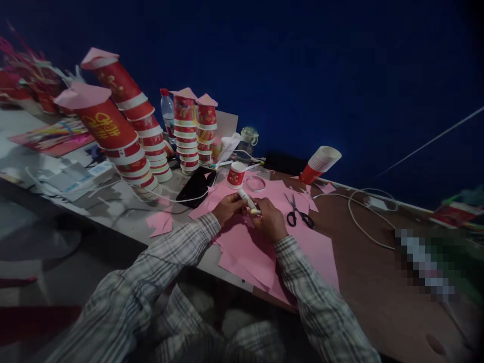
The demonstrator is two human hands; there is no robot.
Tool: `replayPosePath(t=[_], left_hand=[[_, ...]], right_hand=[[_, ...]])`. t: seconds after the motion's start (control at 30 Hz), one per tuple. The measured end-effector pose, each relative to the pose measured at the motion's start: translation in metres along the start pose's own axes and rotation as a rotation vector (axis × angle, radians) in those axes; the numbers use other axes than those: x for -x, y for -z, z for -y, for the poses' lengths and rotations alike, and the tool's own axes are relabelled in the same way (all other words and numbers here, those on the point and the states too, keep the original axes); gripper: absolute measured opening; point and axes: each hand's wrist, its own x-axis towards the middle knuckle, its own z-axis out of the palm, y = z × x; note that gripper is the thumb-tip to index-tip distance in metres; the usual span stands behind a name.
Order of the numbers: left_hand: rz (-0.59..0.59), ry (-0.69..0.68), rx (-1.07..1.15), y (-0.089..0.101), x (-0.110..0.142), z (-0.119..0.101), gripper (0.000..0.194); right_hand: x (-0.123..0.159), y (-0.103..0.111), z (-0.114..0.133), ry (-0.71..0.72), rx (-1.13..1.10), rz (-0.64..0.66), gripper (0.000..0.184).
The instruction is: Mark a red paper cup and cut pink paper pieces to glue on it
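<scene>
Progress, as judged from present condition: four columns of stacked cups stand complete to the top, each bearing a pink paper cap. Two, a near column (108, 126) and a rear column (140, 112), are at 10 o'clock from the hands; a pair of slimmer columns (186, 132) is at 11 o'clock. Apparently unused are a single cup (236, 177), upright and uncapped at 11 o'clock, and a nested cup stack (319, 164) at 2 o'clock.

The white tube (245, 196) lies between both hands, above the pink sheets (245, 254). The left hand (229, 208) pinches its upper part; the right hand (270, 221) is bent around the lower end, fingertips partly hidden.

Materials: cups appear to be red printed paper with pale rims, tapered; sheets are thin, flat, straight-edged and overlapping on the table (363, 302). A smooth ring (256, 183) rests at 12 o'clock; black-handled scissors (297, 213) lie at 3 o'clock, blades parted.
</scene>
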Motion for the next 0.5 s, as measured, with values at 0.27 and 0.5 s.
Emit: replayPosePath(t=[0.27,0.5], left_hand=[[-0.041,0.036,0.166,0.0002,-0.0014,-0.0004,0.038],[-0.051,-0.002,0.12,-0.0001,-0.0021,0.0005,0.046]], right_hand=[[0.0078,-0.0069,-0.0043,-0.072,0.025,-0.075,0.024],[0.0071,-0.0039,0.0006,-0.05,0.129,-0.056,0.02]])
